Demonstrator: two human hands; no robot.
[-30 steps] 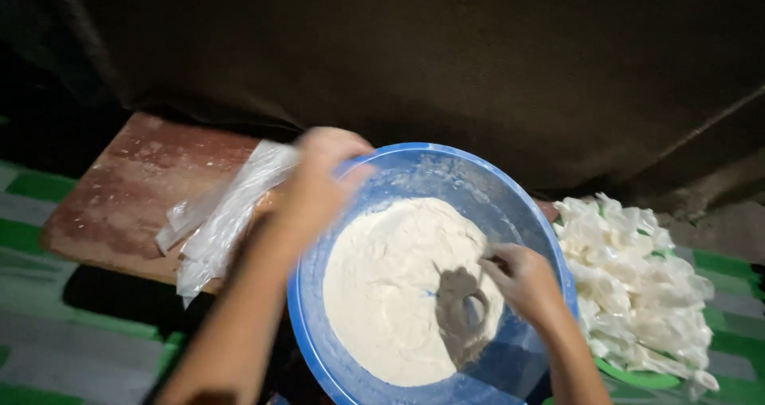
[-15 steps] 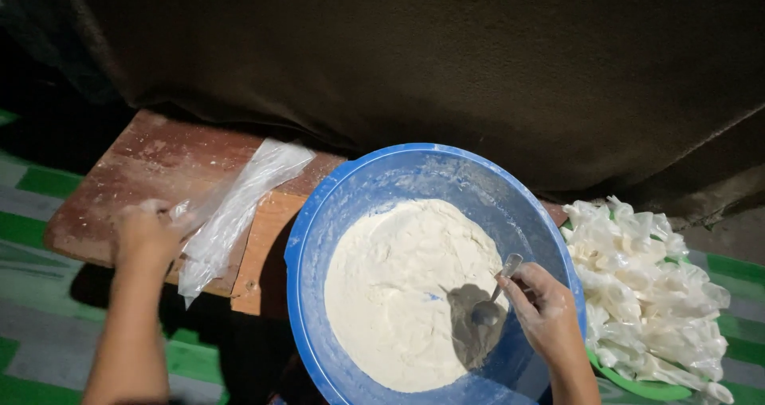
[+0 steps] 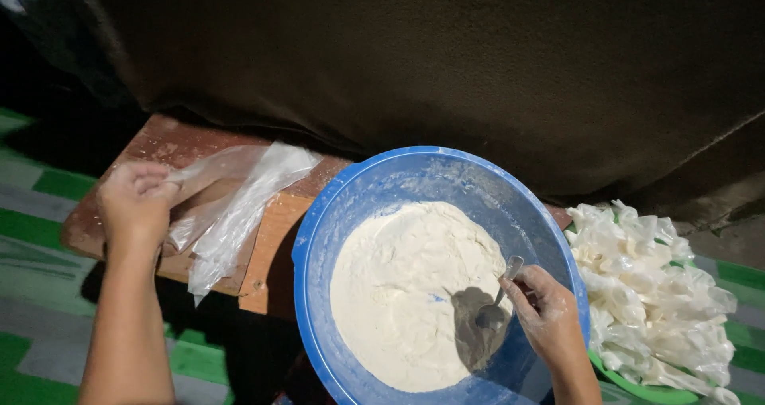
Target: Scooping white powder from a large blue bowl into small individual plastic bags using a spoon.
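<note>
Two hands are at work, and I see both from above. My left hand (image 3: 135, 202) is pinched shut on the edge of a thin clear plastic bag (image 3: 209, 183), lifting it off the stack of clear bags (image 3: 239, 218) that lies across the reddish wooden board (image 3: 163, 146). My right hand (image 3: 546, 313) is closed around the handle of a metal spoon (image 3: 498, 301), whose bowl rests low in the white batter (image 3: 402, 293). That batter fills the bottom of the big blue plastic basin (image 3: 374, 178), which sits just beside the board, overlapping its right end. On the far right, a heap of filled white packets (image 3: 653, 285) is piled in a green tray (image 3: 637, 385), touching the basin's rim.
</note>
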